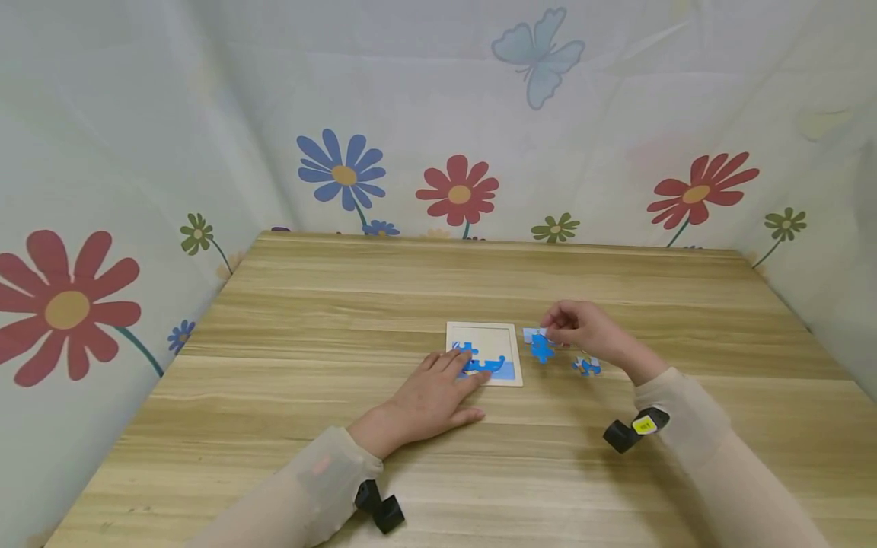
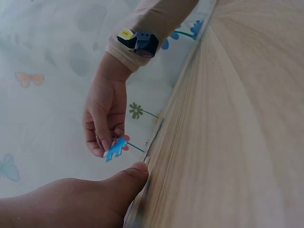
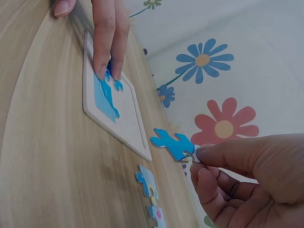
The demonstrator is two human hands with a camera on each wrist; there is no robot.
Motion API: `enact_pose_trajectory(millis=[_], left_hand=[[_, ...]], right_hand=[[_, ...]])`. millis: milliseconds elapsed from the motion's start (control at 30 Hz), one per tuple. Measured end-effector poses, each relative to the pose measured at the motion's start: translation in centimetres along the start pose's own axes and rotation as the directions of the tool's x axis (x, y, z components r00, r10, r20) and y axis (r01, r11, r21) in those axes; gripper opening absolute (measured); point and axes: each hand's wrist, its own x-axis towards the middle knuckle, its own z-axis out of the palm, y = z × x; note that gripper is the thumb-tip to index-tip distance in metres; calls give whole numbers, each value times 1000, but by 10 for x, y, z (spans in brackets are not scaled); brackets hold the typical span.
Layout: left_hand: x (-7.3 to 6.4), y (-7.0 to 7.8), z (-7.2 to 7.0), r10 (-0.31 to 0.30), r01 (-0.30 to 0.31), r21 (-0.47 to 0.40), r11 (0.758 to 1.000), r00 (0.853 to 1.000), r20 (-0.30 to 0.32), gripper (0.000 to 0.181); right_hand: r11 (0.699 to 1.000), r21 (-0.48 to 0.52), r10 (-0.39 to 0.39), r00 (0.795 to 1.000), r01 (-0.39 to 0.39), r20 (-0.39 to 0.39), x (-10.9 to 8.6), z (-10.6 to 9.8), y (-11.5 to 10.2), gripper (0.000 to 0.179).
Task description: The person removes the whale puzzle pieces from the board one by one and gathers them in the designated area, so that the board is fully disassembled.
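My right hand pinches a blue jigsaw piece between thumb and fingertips, raised above the table. To its left lies a pale wooden puzzle frame, partly filled along its near and left side with joined blue pieces. My left hand lies palm down with straight fingers, its fingertips resting on those pieces and covering some of them. In the right wrist view, two loose puzzle pieces, one blue and white and one with a pink spot, lie on the table beside the frame.
Under everything is a wood-grain table. A white curtain printed with flowers and a butterfly hangs behind it and along the sides. Each sleeved wrist carries a small black camera.
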Motion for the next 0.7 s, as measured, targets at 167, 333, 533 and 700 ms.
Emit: enact_pose_trajectory(millis=[167, 333, 533, 700], left_hand=[[0, 0, 1, 1, -1, -2, 1000, 1000, -5, 57], [0, -1, 1, 4, -4, 5, 1000, 1000, -14, 57], [-1, 0, 0, 0, 0, -2, 1000, 1000, -6, 57], [-1, 0, -1, -6, 6, -13, 1000, 1000, 4, 57]], right_hand=[[1000, -3, 31, 999, -31, 9, -6, -2, 5, 15], [999, -13, 30, 1000, -30, 4, -8, -2, 12, 14], [998, -9, 63, 998, -63, 7, -10, -2, 21, 17], [996, -30, 83, 996, -83, 13, -12, -2, 26, 16]])
